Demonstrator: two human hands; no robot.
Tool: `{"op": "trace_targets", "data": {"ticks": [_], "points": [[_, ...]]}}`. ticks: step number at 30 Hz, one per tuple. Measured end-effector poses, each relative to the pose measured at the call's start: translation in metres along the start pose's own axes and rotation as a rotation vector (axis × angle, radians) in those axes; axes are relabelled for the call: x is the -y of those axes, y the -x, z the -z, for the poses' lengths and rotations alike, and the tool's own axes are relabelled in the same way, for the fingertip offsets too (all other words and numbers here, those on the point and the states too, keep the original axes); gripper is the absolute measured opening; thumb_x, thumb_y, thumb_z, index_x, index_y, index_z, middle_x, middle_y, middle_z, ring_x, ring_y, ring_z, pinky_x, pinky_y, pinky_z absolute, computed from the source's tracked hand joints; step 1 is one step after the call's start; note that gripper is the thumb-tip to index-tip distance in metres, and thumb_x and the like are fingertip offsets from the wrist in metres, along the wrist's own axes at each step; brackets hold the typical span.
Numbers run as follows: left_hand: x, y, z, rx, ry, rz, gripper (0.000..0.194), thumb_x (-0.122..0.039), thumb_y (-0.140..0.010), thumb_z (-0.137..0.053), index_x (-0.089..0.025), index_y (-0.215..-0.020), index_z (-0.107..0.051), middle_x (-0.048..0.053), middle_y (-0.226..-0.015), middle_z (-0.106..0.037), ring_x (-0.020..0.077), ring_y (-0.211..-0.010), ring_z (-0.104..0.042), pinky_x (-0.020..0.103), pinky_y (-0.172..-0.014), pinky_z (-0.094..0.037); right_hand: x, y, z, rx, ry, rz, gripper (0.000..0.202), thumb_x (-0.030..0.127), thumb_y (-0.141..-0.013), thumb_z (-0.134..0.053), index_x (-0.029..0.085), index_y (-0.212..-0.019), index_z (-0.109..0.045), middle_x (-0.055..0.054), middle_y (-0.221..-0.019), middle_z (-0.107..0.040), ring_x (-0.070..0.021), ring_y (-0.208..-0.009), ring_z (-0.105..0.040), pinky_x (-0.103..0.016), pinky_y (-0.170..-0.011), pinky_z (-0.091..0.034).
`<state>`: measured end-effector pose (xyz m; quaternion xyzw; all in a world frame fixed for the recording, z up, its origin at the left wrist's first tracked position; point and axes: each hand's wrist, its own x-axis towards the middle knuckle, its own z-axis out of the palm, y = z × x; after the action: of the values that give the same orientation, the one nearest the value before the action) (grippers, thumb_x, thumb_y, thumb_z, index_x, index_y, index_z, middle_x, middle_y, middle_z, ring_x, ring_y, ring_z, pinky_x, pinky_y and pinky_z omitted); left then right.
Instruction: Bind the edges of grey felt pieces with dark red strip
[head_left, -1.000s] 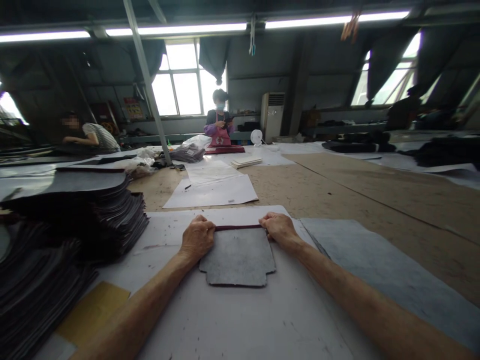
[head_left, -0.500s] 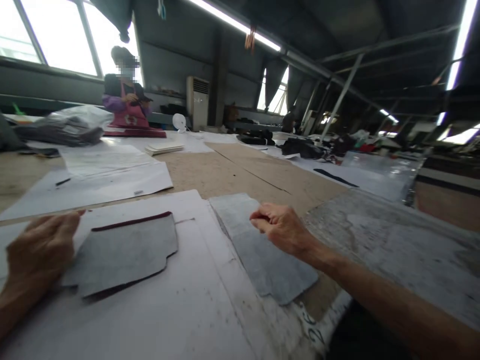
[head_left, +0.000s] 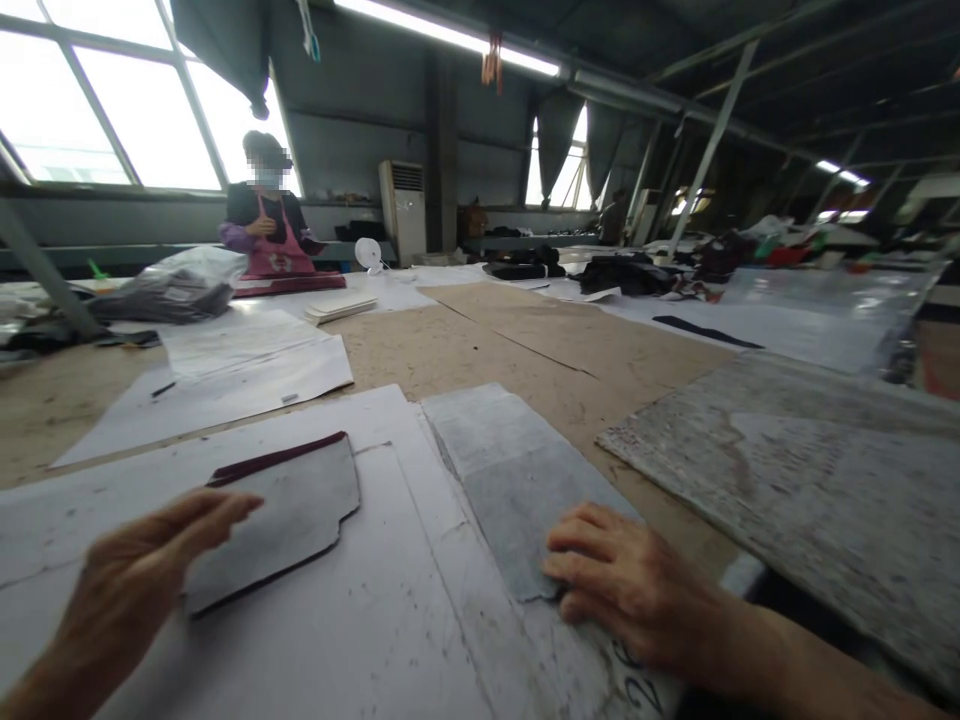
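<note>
A grey piece (head_left: 292, 515) with a dark red edge is being supported by white paper (head_left: 375, 610). Its left part is being covered by the left hand (head_left: 142, 565), held open with fingers extended. On the right, a grey sheet's (head_left: 517, 480) near end is being covered by the right hand (head_left: 637, 585), fingers bent; whether the sheet is being gripped cannot be told.

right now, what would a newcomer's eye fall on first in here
Probably the left hand, at the left end of the maroon-edged piece, and the right hand, at the near end of the grey sheet. Next, likely, the bright window at top left and the person in pink in front of it.
</note>
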<state>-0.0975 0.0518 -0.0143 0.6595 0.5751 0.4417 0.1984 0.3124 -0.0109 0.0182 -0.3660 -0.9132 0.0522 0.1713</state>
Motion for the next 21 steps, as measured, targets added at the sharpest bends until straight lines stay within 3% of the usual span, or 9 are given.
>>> {"op": "trace_targets", "data": {"ticks": [1,3,4,7,9,11,15,19,21], "points": [[-0.025,0.010,-0.016,0.054,-0.021,-0.055,0.012,-0.044,-0.075,-0.059,-0.037,-0.081,-0.067,-0.007,-0.082,-0.067,0.0166,-0.076,-0.061,0.021,-0.063,-0.048,0.000,0.001,-0.002,-0.015,0.013,0.044,0.022,0.014,-0.085,-0.040,0.015,-0.087,-0.061,-0.008,-0.085,-0.060,-0.0178,-0.081,-0.050,-0.031,-0.074,-0.041],[-0.067,0.027,-0.048,0.278,-0.033,-0.209,0.014,-0.039,-0.078,-0.057,-0.032,-0.082,-0.068,-0.003,-0.085,-0.066,0.0153,-0.075,-0.061,0.020,-0.063,-0.048,0.002,0.002,-0.005,-0.071,-0.017,0.006,0.028,0.012,-0.085,-0.032,0.015,-0.081,-0.060,-0.007,-0.077,-0.059,-0.0167,-0.074,-0.051,-0.030,-0.068,-0.041],[-0.083,0.034,-0.062,0.351,-0.046,-0.306,0.016,-0.034,-0.081,-0.054,-0.031,-0.090,-0.068,0.000,-0.089,-0.065,0.0151,-0.077,-0.061,0.021,-0.065,-0.048,0.002,0.002,-0.006,-0.117,-0.066,-0.102,0.027,0.015,-0.086,-0.032,0.016,-0.079,-0.059,-0.006,-0.073,-0.058,-0.0155,-0.070,-0.051,-0.028,-0.065,-0.041],[-0.112,0.044,-0.096,0.517,-0.061,-0.612,0.028,-0.023,-0.087,-0.043,-0.025,-0.110,-0.059,0.006,-0.104,-0.061,0.0173,-0.090,-0.057,0.028,-0.078,-0.046,-0.002,0.001,-0.004,-0.264,-0.240,-0.633,0.024,0.029,-0.084,-0.039,0.018,-0.071,-0.056,-0.001,-0.062,-0.055,-0.0126,-0.059,-0.050,-0.024,-0.055,-0.039],[-0.123,0.043,-0.113,0.569,-0.098,-0.754,0.031,-0.021,-0.088,-0.040,-0.021,-0.117,-0.052,0.008,-0.112,-0.057,0.0193,-0.099,-0.053,0.034,-0.084,-0.043,-0.006,0.000,-0.002,-0.317,-0.284,-0.829,0.026,0.036,-0.082,-0.039,0.019,-0.068,-0.054,0.001,-0.057,-0.052,-0.0123,-0.054,-0.049,-0.024,-0.051,-0.037],[-0.129,0.036,-0.127,0.566,-0.163,-0.768,0.031,-0.022,-0.088,-0.041,-0.018,-0.117,-0.050,0.008,-0.117,-0.054,0.0209,-0.103,-0.049,0.038,-0.088,-0.040,-0.008,0.000,-0.001,-0.337,-0.274,-0.799,0.027,0.038,-0.081,-0.039,0.019,-0.068,-0.054,0.001,-0.057,-0.052,-0.0126,-0.053,-0.049,-0.025,-0.052,-0.038],[-0.132,0.022,-0.147,0.454,-0.296,-0.614,0.019,-0.023,-0.088,-0.042,-0.016,-0.099,-0.056,0.006,-0.109,-0.056,0.0220,-0.100,-0.048,0.043,-0.088,-0.036,0.001,0.001,-0.005,-0.304,-0.187,-0.563,0.017,0.030,-0.080,-0.043,0.017,-0.076,-0.053,-0.001,-0.066,-0.056,-0.0124,-0.059,-0.053,-0.026,-0.058,-0.040],[-0.130,0.019,-0.155,0.437,-0.315,-0.598,0.016,-0.020,-0.088,-0.041,-0.017,-0.094,-0.055,0.004,-0.107,-0.056,0.0204,-0.101,-0.048,0.041,-0.088,-0.035,0.017,-0.010,-0.015,-0.168,0.032,-0.403,0.007,0.023,-0.076,-0.053,0.017,-0.078,-0.056,-0.005,-0.079,-0.058,-0.0193,-0.076,-0.054,-0.030,-0.063,-0.039],[-0.129,0.021,-0.156,0.412,-0.330,-0.585,0.016,-0.021,-0.088,-0.042,-0.017,-0.099,-0.053,0.005,-0.112,-0.054,0.0204,-0.104,-0.046,0.040,-0.088,-0.035,0.014,-0.019,-0.016,-0.119,0.093,-0.394,0.010,0.019,-0.078,-0.050,0.017,-0.072,-0.057,-0.006,-0.076,-0.058,-0.0195,-0.073,-0.053,-0.030,-0.060,-0.037]]}}
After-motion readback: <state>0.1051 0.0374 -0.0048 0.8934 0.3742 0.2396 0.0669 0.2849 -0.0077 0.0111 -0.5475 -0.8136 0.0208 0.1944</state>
